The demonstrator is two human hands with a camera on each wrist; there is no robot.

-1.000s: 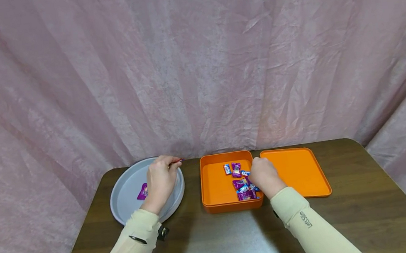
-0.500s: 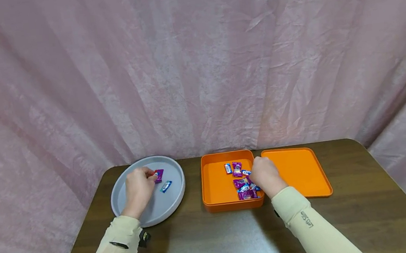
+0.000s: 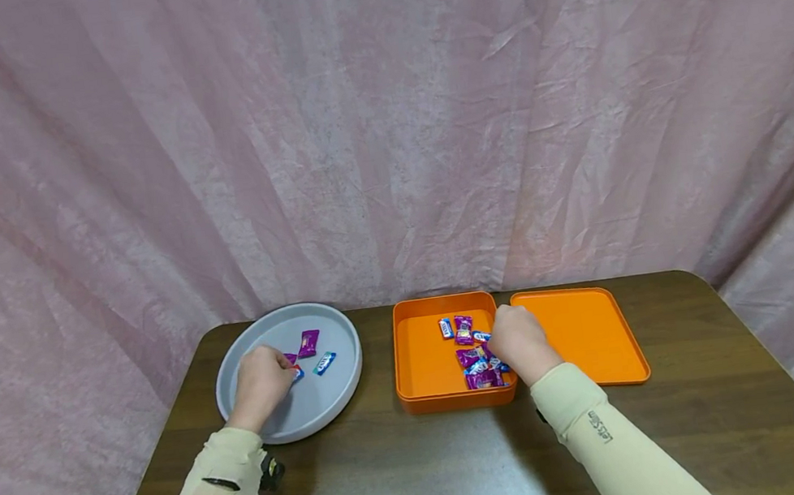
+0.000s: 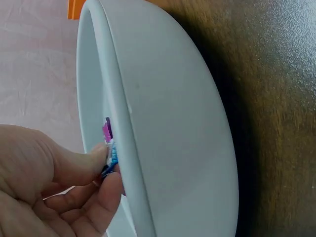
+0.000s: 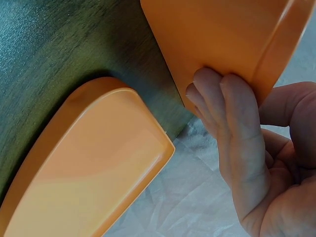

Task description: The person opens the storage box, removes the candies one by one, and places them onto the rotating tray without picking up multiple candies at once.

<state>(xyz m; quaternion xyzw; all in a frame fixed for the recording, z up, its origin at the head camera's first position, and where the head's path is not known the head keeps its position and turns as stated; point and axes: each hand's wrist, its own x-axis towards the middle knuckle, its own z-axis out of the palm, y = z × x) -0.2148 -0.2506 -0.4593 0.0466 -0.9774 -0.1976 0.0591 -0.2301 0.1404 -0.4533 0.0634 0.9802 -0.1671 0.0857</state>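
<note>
I see both arms [image 3: 629, 446] stretched forward. The left hand [image 3: 261, 385] pinches at eleven o'clock; the right hand [image 3: 521, 343] grips at one.

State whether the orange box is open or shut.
Open: no lid covers the orange box, wrapped sweets show inside, and an orange lid-like tray lies beside it.

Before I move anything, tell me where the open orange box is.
In the head view, the open orange box sits on the table between the round gray tray, left, and the orange lid, right; the right hand grips its right wall.
</note>
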